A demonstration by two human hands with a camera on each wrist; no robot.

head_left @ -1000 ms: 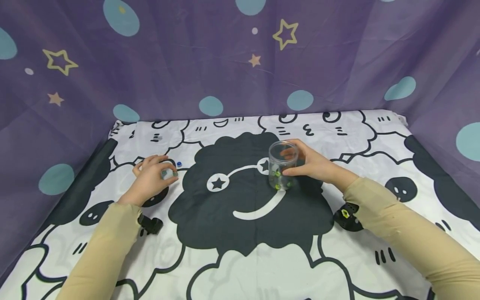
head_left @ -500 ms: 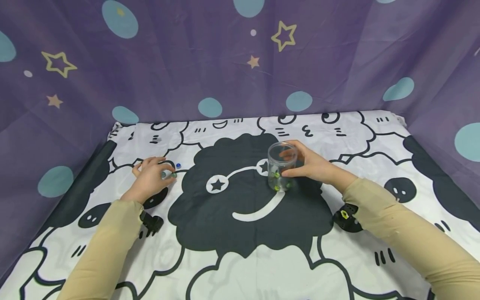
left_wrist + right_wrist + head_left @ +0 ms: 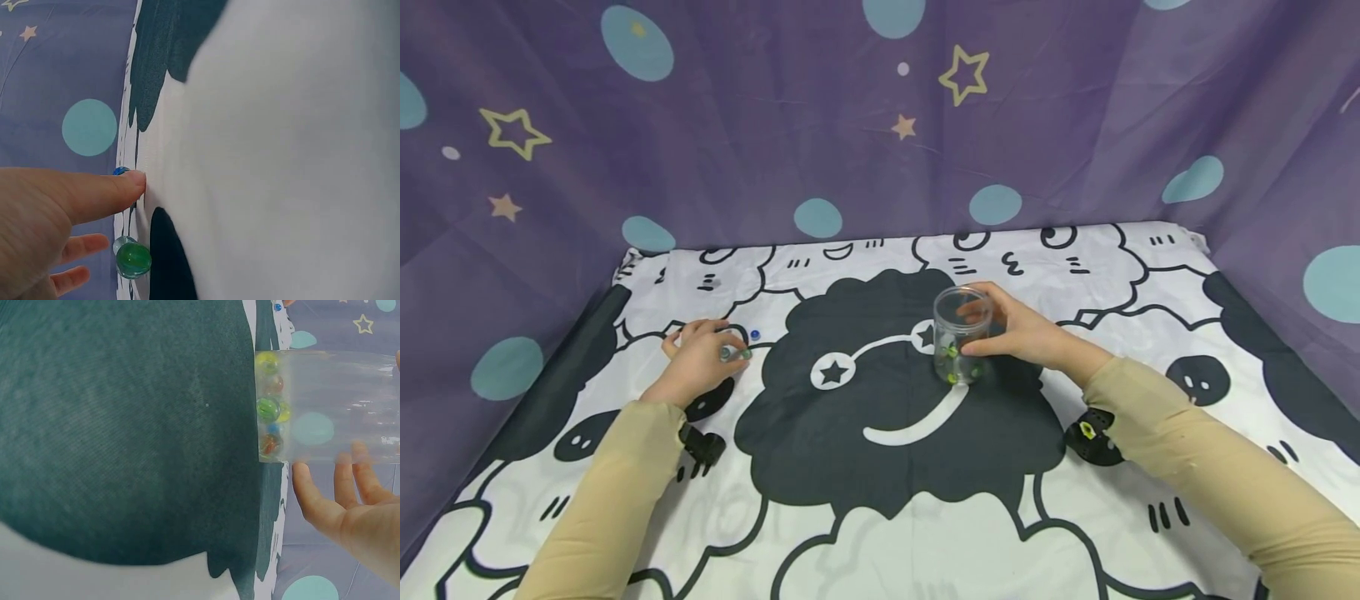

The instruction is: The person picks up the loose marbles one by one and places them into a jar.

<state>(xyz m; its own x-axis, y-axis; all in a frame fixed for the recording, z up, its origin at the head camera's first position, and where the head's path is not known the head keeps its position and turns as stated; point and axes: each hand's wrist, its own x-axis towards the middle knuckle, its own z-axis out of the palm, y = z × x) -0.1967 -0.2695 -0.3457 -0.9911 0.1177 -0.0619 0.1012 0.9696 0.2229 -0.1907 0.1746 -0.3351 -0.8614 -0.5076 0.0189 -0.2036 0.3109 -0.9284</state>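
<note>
My left hand (image 3: 696, 362) is low over the cloth at the left, thumb and index finger spread around a green marble (image 3: 133, 259) and a clear marble (image 3: 119, 242). In the left wrist view the thumb is straight and the other fingers are loosely bent behind these marbles. A blue marble (image 3: 756, 335) lies just beyond the fingertips. My right hand (image 3: 1022, 333) grips a clear plastic jar (image 3: 951, 321) from its right side, thumb in front and fingers behind. The jar stands upright, uncovered at the top. Several coloured marbles (image 3: 269, 409) lie at its bottom.
A white cloth (image 3: 925, 550) with black cartoon sheep covers the table. The jar is on the large black sheep face (image 3: 880, 458). A purple curtain (image 3: 737, 125) with stars and dots hangs behind the table. Both wrists wear black cameras below tan sleeves.
The left hand has settled slightly lower, and its two marbles now show apart between thumb and index finger. The right hand and jar hold still; the view tilts slightly.
</note>
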